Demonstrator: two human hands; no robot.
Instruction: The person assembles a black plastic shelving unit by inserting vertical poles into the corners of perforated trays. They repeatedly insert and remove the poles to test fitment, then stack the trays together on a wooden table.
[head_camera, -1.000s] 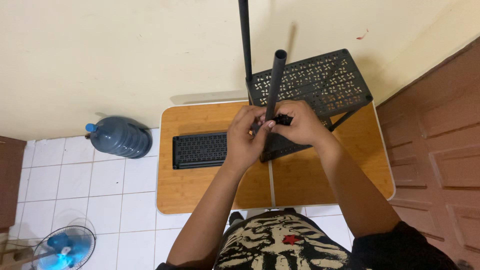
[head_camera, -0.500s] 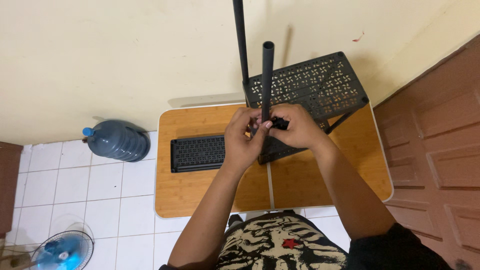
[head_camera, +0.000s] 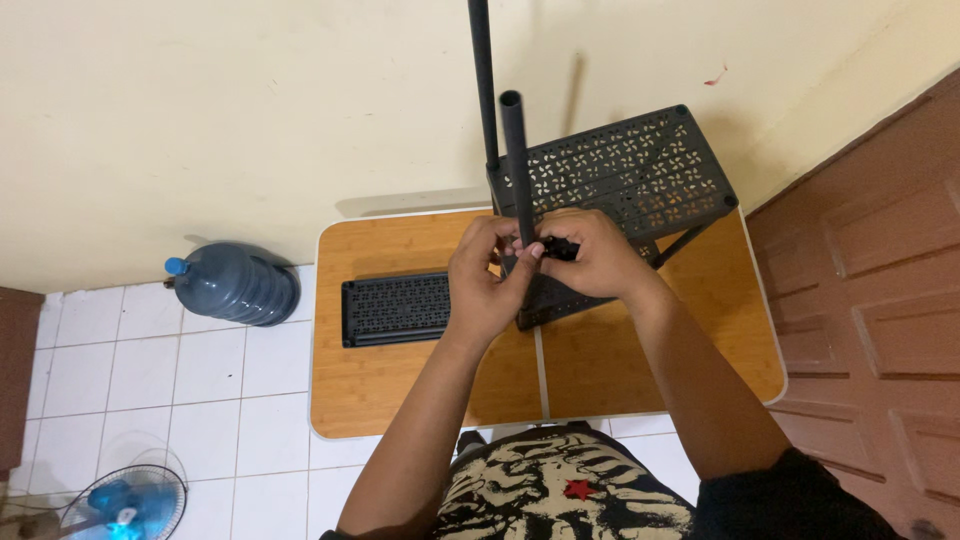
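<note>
Both hands are working at the near corner of the rack (head_camera: 620, 175), which is standing on the table (head_camera: 400, 380) against the wall. The left hand (head_camera: 485, 275) is pinching the base of the tube (head_camera: 515, 165), fingers closed around it just above the corner. The right hand (head_camera: 590, 255) is closed on a small black fitting (head_camera: 560, 246) touching the tube's foot; whether that's a clip or a socket is hard to tell, since the fingers are covering most of it.

The tube is leaning slightly left at the top, not parallel to the rear post (head_camera: 483, 85) that is already standing in the back corner. To do this well, the person should be squaring the tube to that post before pressing, keeping the left grip low near the joint so the long tube isn't levering, and holding the fitting steady with the right hand while pushing straight down along the tube's axis. Forcing it while tilted is likely to jam or crack the plastic corner.

A spare shelf panel (head_camera: 395, 307) is lying flat on the table to the left, well apart from the hands. A water jug (head_camera: 235, 282) and a fan (head_camera: 125, 500) are sitting on the floor, out of the way.
</note>
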